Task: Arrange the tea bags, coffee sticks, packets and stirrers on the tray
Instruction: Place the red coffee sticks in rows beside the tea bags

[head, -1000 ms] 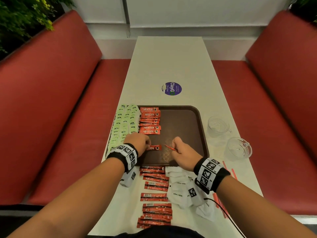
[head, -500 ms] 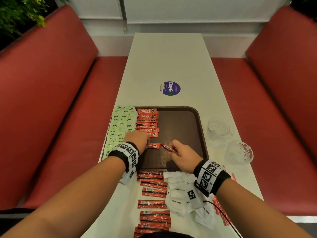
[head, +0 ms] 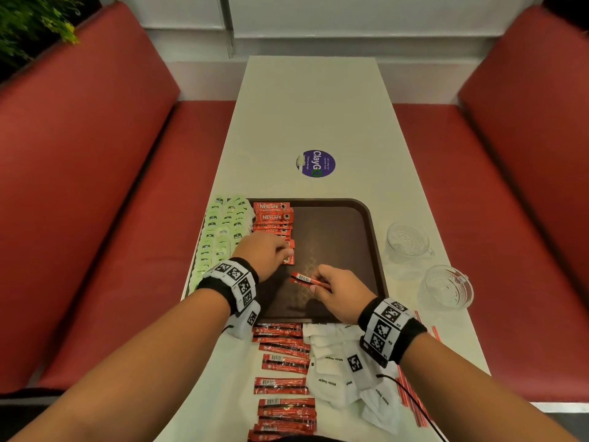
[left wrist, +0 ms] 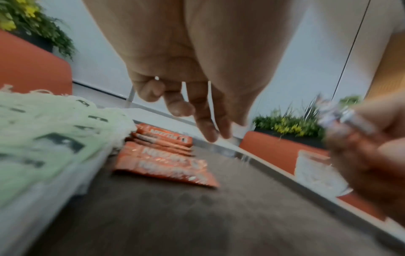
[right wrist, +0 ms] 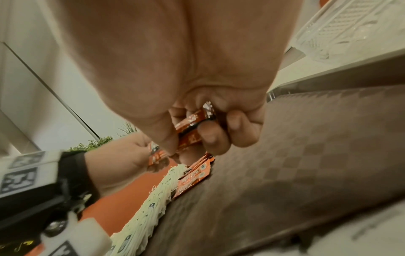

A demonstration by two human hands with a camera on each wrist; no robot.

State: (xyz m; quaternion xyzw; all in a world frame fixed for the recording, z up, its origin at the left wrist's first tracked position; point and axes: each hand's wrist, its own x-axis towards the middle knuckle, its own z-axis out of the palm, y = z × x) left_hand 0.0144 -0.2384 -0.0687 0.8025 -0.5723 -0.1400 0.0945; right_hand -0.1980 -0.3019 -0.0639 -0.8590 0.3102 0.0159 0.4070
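Tray [head: 366,237] sits in the middle of the long white worktop [head: 312,106], brown and dark. Green tea bags [head: 220,234] stand in rows along the tray's 9 o'clock edge. Just beside them, on the tray, red coffee sticks [head: 272,216] lie in a neat stack running from 11 o'clock down toward the left hand [head: 266,253].

The left hand rests over the near end of that stack. In the right wrist view it pinches the end of one red stick [right wrist: 156,154] between thumb and fingers. The left wrist view is blurry, and the fingers [left wrist: 206,121] there point down over the stack.

The right hand [head: 339,291] is over the tray at about 6 o'clock. Its fingers are curled round another red stick [head: 307,279], which pokes out toward 9 o'clock, lifted off the tray.

On the worktop just past the tray's 6 o'clock edge, more red sticks [head: 282,365] lie in a loose line. White sugar packets [head: 334,371] are heaped right beside them, toward 5 o'clock. Thin red stirrers [head: 411,397] lie near the worktop's edge, partly under the right arm.

Two clear glass cups [head: 408,240] stand at 3 o'clock, off the tray. A round purple sticker [head: 315,163] is on the worktop at 12 o'clock.
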